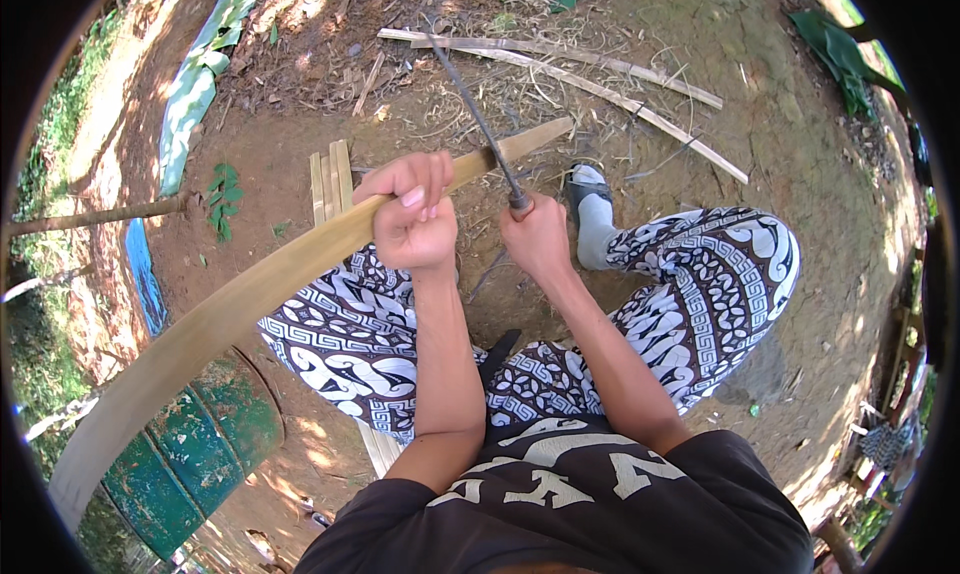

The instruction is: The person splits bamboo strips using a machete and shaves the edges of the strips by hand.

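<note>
My left hand (412, 219) is closed around a long, pale bamboo strip (235, 286). The strip runs from the lower left, past my hand, to a tapered end beyond my knees. In my right fist (537, 242) is the handle of a long, dark, narrow-bladed knife (468, 102), its blade pointing away from me. Just past my left hand, the blade crosses the strip near its far end. Whether the edge bites into the bamboo I cannot tell.
Split bamboo strips (610, 94) lie on the dirt ahead among shavings. Shorter slats (330, 182) rest beside my left knee. A rusty green drum (205, 444) is at the lower left, partly behind the strip. My sandalled foot (592, 209) stands right of the knife.
</note>
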Demonstrator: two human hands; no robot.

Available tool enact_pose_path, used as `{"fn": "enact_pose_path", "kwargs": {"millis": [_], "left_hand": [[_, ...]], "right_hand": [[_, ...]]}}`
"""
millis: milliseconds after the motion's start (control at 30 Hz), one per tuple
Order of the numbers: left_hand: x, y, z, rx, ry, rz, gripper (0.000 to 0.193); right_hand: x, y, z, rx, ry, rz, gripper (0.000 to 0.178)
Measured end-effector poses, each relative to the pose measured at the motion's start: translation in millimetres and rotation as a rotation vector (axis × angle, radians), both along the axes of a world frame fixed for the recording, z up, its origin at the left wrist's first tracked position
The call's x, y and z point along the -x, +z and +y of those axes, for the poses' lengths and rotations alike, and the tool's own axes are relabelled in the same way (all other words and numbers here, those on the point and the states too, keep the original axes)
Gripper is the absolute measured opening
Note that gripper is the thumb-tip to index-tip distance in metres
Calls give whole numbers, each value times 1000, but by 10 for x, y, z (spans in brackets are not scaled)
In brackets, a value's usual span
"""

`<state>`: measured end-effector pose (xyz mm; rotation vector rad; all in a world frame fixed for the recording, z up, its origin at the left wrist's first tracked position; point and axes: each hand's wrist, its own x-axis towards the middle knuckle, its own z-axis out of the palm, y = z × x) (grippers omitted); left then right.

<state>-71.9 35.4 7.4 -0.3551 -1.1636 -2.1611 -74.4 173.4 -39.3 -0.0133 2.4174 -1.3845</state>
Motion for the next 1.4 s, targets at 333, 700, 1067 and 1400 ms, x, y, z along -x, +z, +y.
{"fn": "enact_pose_path", "kwargs": {"millis": [333,700,1067,1400], "left_hand": [[-36,-19,-32,19,-1,-18,28],[-18,30,-25,108,-80,15,29],[-23,35,36,85,-65,7,29],[-23,34,-22,-18,36,-41,27]], "right_hand": [[99,-221,51,-61,-133,-75,25],[147,-144,97,-59,-67,2,23],[49,-104,40,1,-51,22,20],[157,-237,6,-36,-153,-109,21]]}}
